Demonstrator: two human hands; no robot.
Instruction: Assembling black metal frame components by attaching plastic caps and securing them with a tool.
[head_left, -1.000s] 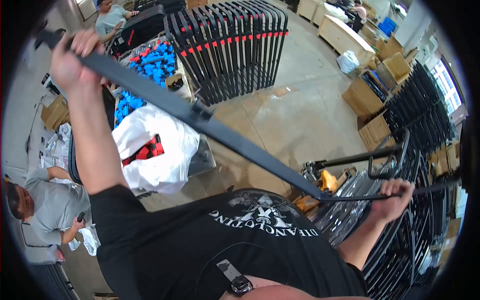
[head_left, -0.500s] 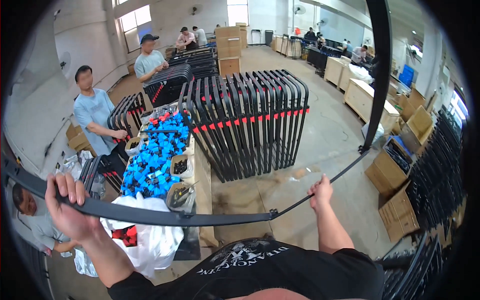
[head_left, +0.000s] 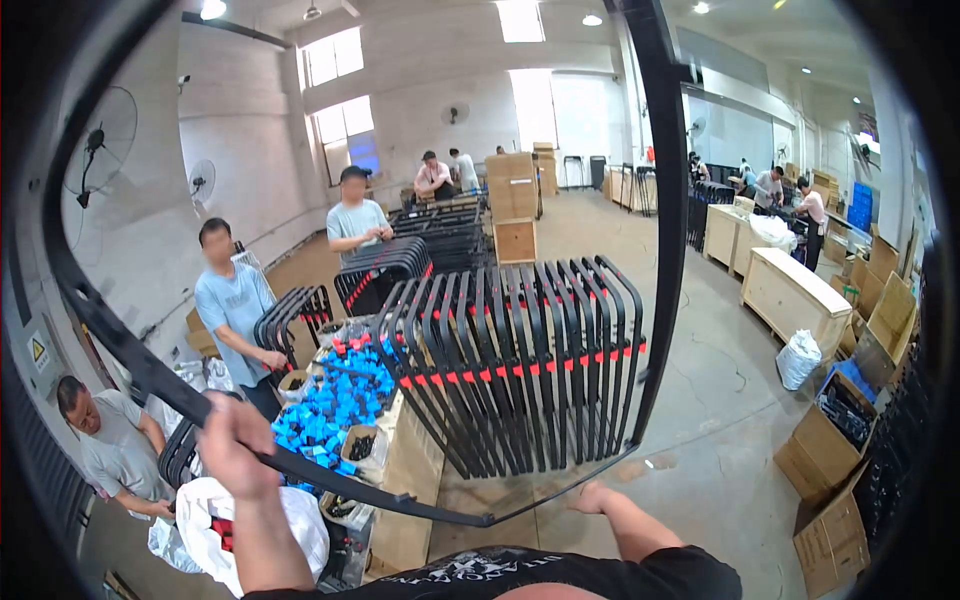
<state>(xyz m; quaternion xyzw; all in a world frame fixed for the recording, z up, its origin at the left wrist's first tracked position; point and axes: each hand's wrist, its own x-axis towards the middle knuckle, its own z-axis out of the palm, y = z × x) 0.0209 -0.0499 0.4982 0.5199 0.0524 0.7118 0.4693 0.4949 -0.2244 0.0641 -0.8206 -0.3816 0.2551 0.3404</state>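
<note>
Concrete floor (head_left: 720, 420) and pale walls with tall windows make up a wide workshop, seen from above the person's own arms. Across the lower middle runs a long black curved metal frame (head_left: 400, 495), a bent strip that sweeps up the left edge of the view, dips in front of the chest, and rises again as a tall bar on the right. The left hand (head_left: 232, 440) is closed in a fist around the strip on the lower left, fingers wrapped over it. The right hand (head_left: 592, 497) sits at the thin lower bar of the frame just right of centre; it touches the bar, but whether its fingers are curled round it or only resting cannot be told.

Behind the frame stands a rack of matching black bent frames with red bands (head_left: 530, 370), upright in a close row. To its left lies a heap of small blue plastic blocks (head_left: 335, 410) on a low wooden tabletop (head_left: 405, 480), and a white plastic bag (head_left: 215, 515) sits near the left forearm. Three people in light shirts work along the left wall, one in a pale blue shirt (head_left: 235, 305) handling more black frames. Brown cardboard boxes (head_left: 825, 450) stand at the lower right, and a light wooden crate (head_left: 795, 295) farther back.
</note>
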